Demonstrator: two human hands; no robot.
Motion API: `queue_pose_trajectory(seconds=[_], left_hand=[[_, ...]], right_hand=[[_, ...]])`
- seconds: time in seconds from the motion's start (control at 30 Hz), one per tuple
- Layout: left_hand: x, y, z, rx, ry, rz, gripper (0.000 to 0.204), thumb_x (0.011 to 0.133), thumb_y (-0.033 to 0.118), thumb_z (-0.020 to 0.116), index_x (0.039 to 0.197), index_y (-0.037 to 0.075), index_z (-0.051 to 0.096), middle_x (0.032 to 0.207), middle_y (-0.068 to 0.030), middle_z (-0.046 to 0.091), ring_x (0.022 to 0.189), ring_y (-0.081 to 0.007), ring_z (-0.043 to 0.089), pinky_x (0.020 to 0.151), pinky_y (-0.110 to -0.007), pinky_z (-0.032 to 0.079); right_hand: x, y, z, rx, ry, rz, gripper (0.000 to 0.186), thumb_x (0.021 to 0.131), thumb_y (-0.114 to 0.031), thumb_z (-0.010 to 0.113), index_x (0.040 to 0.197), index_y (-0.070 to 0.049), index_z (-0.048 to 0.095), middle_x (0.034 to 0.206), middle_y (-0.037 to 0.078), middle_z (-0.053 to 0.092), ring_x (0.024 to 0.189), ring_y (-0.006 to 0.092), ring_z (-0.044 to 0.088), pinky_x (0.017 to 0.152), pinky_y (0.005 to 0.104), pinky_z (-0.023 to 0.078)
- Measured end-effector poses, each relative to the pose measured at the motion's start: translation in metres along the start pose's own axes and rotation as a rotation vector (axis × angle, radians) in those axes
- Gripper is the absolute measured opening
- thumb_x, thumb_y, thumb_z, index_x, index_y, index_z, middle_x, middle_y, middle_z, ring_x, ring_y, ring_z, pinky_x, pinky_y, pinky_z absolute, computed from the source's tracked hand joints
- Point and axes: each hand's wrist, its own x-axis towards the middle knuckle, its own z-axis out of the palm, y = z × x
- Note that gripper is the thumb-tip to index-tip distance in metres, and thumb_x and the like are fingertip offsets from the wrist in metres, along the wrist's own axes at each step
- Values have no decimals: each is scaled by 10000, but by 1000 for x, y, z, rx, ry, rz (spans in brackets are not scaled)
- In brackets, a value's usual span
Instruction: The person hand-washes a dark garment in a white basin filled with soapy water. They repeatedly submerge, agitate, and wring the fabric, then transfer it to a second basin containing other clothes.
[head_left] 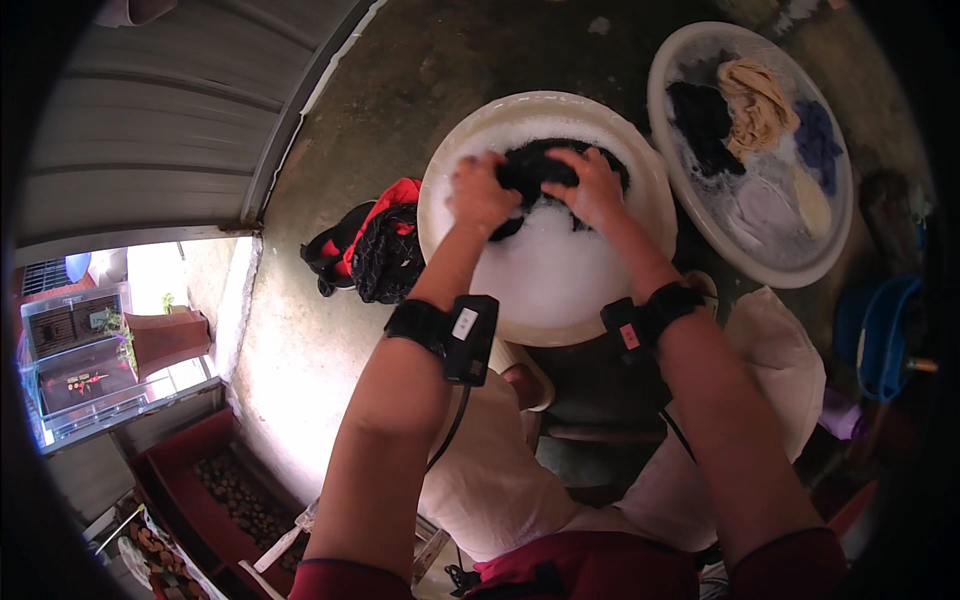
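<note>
A wide white basin (648,180) full of white suds (545,265) stands in front of me. Black wet cloth (540,168) lies bunched at its far side, partly above the foam. My left hand (484,192) grips the cloth's left edge, its fingers curled and a little blurred. On the right part of the same cloth, my right hand (592,185) has its fingers bent into the fabric. The cloth's underside is hidden in the foam, so I cannot tell what garment it is.
Right of the basin, an oval white tub (665,100) holds soaking tan, black, blue and pale clothes. A red and black clothes pile (380,240) sits on the left. Blue plastic containers (885,335) stand far right; a dark red trough (190,470) is lower left.
</note>
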Motion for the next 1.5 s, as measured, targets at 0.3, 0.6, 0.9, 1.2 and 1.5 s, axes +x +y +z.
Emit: queue_pose_trajectory(seconds=[0.3,0.6,0.9,1.2,1.5], left_hand=[[-27,0,53,420,-246,139,595,789,278,573,1358,278,397,1430,-89,254,1325,-304,218,1045,-574,158],[-13,21,-16,-820,-435,-506,571,796,519,571,1264,204,486,1312,-138,370,1149,-338,435,874,-525,405],[-3,1,-15,-1834,-672,-313,399,877,355,479,1189,107,482,1126,-97,519,1028,-234,516,867,-416,452],[-8,23,-13,-1546,-389,-490,268,895,190,448,1105,53,543,1000,-105,615,920,-242,598,857,-418,487],[-10,11,7,-988,-446,-426,637,846,411,566,1385,167,329,1402,-75,328,1214,-288,359,905,-545,369]], right_hand=[[-1,93,91,67,-79,304,328,870,-130,396,1139,-129,583,1167,200,531,1139,354,454,972,431,358],[-5,-30,13,236,428,8,414,644,36,568,1018,-141,598,954,148,542,890,369,557,752,444,453],[-50,-167,-27,431,175,-380,240,543,-85,641,780,-118,619,838,98,500,764,340,566,673,437,461],[8,-55,-11,234,420,105,246,651,-132,571,864,-55,668,840,198,638,828,375,601,787,435,470],[-16,16,14,-242,94,29,681,728,-82,648,1345,-238,407,1341,204,305,1042,410,518,940,413,414]])
